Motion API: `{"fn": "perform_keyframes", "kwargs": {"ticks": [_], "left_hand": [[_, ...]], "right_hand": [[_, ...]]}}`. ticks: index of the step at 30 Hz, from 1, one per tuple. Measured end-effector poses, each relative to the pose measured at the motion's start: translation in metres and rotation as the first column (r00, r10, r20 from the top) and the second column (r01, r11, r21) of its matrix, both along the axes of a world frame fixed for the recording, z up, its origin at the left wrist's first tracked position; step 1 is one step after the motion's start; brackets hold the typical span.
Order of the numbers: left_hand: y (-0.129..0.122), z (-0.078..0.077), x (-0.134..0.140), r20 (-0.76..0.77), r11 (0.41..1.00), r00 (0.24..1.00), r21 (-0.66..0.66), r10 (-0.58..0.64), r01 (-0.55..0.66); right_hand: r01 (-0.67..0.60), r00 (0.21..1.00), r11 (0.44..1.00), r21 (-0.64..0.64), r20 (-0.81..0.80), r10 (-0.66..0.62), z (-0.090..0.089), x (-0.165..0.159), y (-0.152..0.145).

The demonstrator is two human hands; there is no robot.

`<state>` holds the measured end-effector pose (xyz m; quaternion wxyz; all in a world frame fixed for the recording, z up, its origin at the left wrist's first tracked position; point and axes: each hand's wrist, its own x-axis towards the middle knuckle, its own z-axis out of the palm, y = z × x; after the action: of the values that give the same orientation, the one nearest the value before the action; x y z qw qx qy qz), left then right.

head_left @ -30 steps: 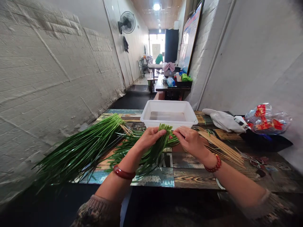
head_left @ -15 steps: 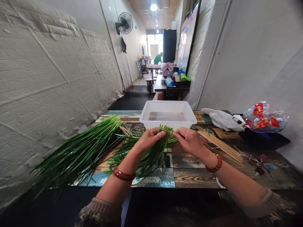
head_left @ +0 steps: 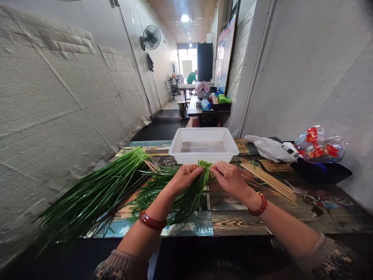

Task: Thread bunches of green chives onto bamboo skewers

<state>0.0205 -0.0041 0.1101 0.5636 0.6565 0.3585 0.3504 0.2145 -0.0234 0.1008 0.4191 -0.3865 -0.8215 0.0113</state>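
Note:
My left hand (head_left: 188, 177) is closed round a small bunch of Chinese chives (head_left: 199, 186), its pale cut ends pointing up and its green leaves hanging toward me. Close by on the right, my right hand (head_left: 229, 177) pinches at those cut ends; its fingers hide what is between them. Loose chives (head_left: 151, 194) lie on the table under and left of my left hand. Farther left, a large pile of chives (head_left: 99, 190) has thin bamboo skewers (head_left: 152, 166) sticking out at its cut end. More bamboo skewers (head_left: 268, 181) are spread out right of my right hand.
A white plastic tub (head_left: 204, 157) stands just beyond my hands on the patterned table (head_left: 241, 223). Scissors (head_left: 310, 197), a white cap (head_left: 271, 149) and a clear bag with red pieces (head_left: 319, 146) lie at the right. A person in green (head_left: 191, 77) is far back.
The camera view has shifted slightly, so the scene sits a little lower and to the left. Both hands stay together at the bunch's cut ends, with the right fingers pressed closer to it.

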Motion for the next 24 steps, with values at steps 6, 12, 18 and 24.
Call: {"fn": "perform_keyframes", "kwargs": {"ticks": [6,12,18,24], "left_hand": [[0.001,0.006,0.002,0.014,1.0,1.0,-0.003,-0.004,0.004],[0.001,0.011,0.007,0.021,1.0,1.0,-0.016,-0.019,0.019],[0.002,-0.001,0.018,-0.009,0.996,0.997,-0.06,-0.073,0.072],[0.01,-0.005,0.027,-0.229,0.989,0.968,0.081,-0.099,0.12]], "right_hand": [[-0.044,0.999,0.988,-0.149,-0.033,0.04,0.007,0.011,0.002],[-0.051,0.998,0.977,-0.206,-0.05,0.041,0.005,0.021,-0.006],[-0.087,0.969,0.924,-0.372,-0.247,-0.008,-0.008,0.015,-0.011],[-0.279,0.844,0.795,-0.538,-0.533,-0.064,-0.024,0.017,-0.006]]}}
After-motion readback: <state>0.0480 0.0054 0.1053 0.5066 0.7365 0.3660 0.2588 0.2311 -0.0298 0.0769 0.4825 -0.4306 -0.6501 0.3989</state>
